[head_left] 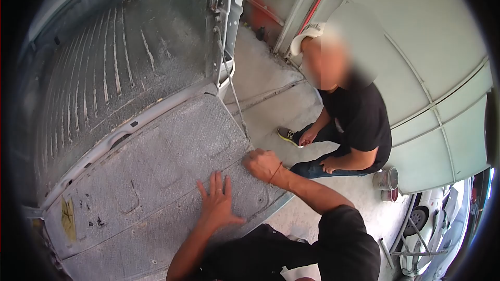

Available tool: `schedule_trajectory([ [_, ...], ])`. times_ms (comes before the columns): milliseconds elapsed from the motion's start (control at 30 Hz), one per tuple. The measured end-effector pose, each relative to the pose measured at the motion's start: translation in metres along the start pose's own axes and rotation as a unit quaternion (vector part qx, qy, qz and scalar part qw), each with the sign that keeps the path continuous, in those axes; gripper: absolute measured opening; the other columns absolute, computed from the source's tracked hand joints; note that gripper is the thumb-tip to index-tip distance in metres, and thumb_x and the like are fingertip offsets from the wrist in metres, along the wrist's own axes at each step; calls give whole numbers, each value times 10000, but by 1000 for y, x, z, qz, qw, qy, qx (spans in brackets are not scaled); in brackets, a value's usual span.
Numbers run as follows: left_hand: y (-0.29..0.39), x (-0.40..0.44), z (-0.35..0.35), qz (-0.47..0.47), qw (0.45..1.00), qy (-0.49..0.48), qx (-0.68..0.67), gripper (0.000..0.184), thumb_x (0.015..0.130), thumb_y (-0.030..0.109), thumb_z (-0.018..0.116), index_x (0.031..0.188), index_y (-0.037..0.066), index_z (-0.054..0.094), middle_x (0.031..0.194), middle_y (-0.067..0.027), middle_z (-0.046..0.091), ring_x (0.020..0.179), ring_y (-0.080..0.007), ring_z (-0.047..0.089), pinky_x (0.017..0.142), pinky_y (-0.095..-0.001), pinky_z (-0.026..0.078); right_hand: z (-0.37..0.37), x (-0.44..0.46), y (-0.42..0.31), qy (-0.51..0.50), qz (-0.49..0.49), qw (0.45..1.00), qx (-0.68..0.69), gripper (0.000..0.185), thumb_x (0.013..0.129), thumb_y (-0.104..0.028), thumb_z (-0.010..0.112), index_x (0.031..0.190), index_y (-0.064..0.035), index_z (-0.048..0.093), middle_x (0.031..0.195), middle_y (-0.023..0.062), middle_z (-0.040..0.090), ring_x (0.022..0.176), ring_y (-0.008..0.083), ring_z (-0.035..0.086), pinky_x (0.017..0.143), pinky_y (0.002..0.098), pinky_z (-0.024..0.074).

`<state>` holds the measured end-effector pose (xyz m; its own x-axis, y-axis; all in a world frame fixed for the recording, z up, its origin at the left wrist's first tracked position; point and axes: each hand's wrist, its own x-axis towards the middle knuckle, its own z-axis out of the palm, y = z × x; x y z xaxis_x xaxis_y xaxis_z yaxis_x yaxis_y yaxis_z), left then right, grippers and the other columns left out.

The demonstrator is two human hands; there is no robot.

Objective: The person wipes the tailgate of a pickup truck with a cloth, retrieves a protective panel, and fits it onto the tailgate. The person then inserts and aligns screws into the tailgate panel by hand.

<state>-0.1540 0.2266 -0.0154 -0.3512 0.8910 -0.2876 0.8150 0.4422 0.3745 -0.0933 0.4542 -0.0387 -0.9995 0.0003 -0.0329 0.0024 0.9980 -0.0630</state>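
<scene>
A pickup's lowered tailgate [172, 151], grey and dusty with a textured surface, spreads out in front of me. My left hand [216, 205] lies on it with fingers spread apart, holding nothing I can see. At the tailgate's right edge, close to the lower end of the support cable [233, 86], my right hand [263, 165] is closed with its fingers curled in. Whatever those fingers hold, if anything, is hidden. A dark band circles the right wrist. Far left on the tailgate is a yellowish strip [68, 219], with small dark scraps [97, 222] beside it.
Beyond the tailgate lies the ridged truck bed [99, 73]. A co-worker [359, 119] in a cap and black shirt is just right of the tailgate, hands low near the legs. Buckets [385, 179] stand behind that person. A white car [432, 213] is at far right.
</scene>
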Motion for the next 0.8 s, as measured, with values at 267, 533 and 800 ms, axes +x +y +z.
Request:
schedule_trajectory([
  [267,-3,0,0,-4,1000,3,-25,1357,462,593,847,1446,-107,228,1520,-350,132,1451,-439,66,1047,-755,30,-11,-4,1,38,-13,999,32,127,824,-163,558,893,-65,598,859,98,615,871,280,624,686,427,540],
  [533,-6,2,9,7,999,20,-47,1394,431,579,859,1443,-124,207,1516,-362,107,1446,-457,55,1041,-764,16,5,6,5,-15,-61,997,-41,104,789,-154,551,827,-58,565,857,115,631,792,259,635,637,359,534],
  [800,-6,1,2,-8,998,-11,-62,1364,463,543,866,1464,-96,195,1535,-337,96,1461,-426,29,1056,-748,-10,-34,3,-8,30,4,1000,0,233,833,-283,652,794,-73,560,797,101,611,773,271,647,592,393,519],
])
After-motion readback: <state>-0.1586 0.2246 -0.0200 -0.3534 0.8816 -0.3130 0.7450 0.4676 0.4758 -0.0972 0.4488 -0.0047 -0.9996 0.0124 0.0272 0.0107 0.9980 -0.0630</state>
